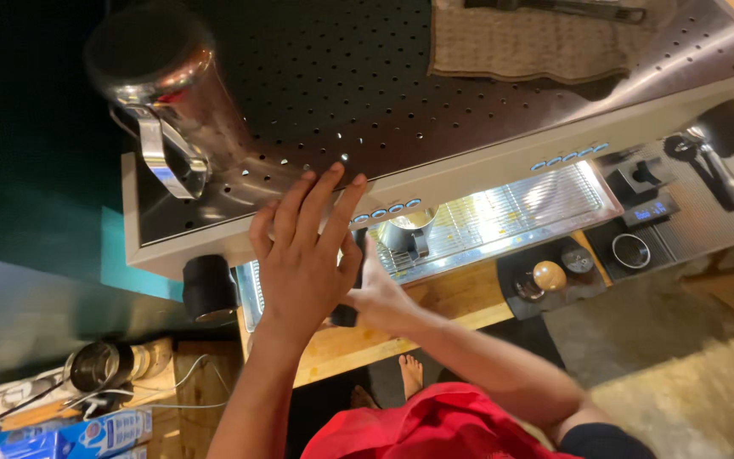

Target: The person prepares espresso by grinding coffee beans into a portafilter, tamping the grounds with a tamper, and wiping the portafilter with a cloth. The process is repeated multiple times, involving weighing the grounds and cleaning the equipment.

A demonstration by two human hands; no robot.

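Steel dominates the view: a wide espresso machine [486, 161] with a brushed metal front and a dark perforated top panel dotted with small round holes. The left hand [303, 255] lies flat and released, fingers spread, against the machine's front edge just left of a row of four small blue-lit buttons [386, 210]. The right hand [375, 293] reaches under the front and is clenched around a black portafilter handle [346, 313], which sits below the machine's left group, beside a ribbed steel drip tray [503, 217]. One shiny cylindrical steel milk pitcher [167, 93] with a looped handle stands on the top panel's left corner; one beige woven cloth [520, 42] lies at the rear. One round wooden-knobbed tamper [549, 275] rests on a dark rubber mat [545, 293] on the wooden counter [435, 310]. A second row of blue buttons shows further right.
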